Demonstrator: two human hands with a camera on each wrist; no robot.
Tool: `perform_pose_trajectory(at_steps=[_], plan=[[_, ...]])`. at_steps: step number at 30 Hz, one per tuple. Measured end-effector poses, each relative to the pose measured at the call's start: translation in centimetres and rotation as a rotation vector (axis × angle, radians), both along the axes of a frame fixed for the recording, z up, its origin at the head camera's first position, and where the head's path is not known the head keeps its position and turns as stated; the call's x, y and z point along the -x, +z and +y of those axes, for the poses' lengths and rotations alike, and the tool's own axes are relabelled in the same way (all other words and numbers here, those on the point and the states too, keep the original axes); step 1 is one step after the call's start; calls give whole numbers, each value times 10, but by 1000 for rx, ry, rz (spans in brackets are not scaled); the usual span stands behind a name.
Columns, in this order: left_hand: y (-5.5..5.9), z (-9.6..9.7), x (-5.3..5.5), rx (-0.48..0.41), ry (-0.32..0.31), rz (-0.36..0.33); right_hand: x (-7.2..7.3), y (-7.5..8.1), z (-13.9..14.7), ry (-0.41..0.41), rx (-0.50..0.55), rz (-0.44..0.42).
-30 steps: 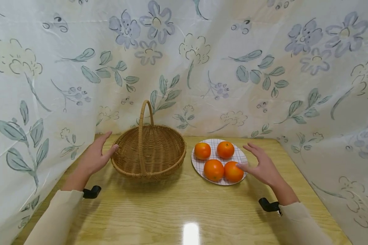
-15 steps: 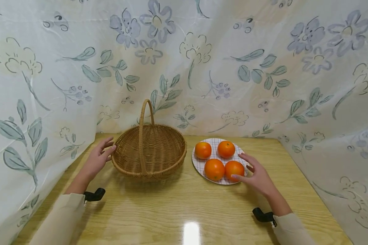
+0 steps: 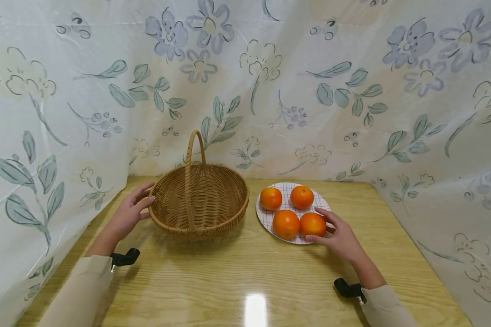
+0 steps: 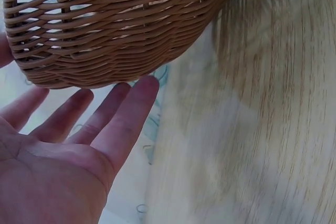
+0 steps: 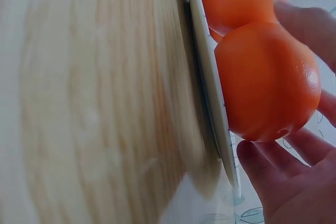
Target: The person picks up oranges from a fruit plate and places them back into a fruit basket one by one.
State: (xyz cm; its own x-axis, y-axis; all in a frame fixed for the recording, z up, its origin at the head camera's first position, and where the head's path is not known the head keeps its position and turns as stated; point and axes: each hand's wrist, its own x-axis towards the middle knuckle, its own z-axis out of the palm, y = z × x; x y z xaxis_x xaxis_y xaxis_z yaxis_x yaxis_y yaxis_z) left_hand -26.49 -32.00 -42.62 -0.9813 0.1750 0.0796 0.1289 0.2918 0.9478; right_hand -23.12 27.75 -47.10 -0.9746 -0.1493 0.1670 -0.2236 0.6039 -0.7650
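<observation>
A white plate with a grid pattern (image 3: 266,221) bears several oranges. My right hand (image 3: 343,237) spans the front right orange (image 3: 312,224), thumb on the near side and fingers curved round the far side. Seen from the right wrist, the thumb (image 5: 310,27) lies by the top of this orange (image 5: 268,82), and the fingers sit close at its opposite side. To the left stands a wicker basket (image 3: 218,220) with a tall handle. My left hand (image 3: 127,215) is at its left side, thumb by the rim, fingers extended along the outer weave (image 4: 110,40) in the left wrist view.
The wooden table (image 3: 204,277) carries basket and plate side by side, with a gap of tabletop between them. Floral cloth (image 3: 262,91) hangs behind and along both sides. Two other oranges, a left one (image 3: 271,199) and a back one (image 3: 302,197), sit farther back on the plate.
My right hand has moved left and its fingers have come round the front right orange. My left hand has come in against the basket's left side. Basket and plate stay put.
</observation>
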Motion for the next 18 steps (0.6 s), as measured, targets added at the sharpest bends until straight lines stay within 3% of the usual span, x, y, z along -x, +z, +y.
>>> perform_pose_trajectory(at_steps=[7,18], plan=[[1,-1,0,-100,-42,-37,1,-2,-1,15,-11,-5],[2,-5,2,-168,-97,-70,3,-5,1,3,-16,-32]])
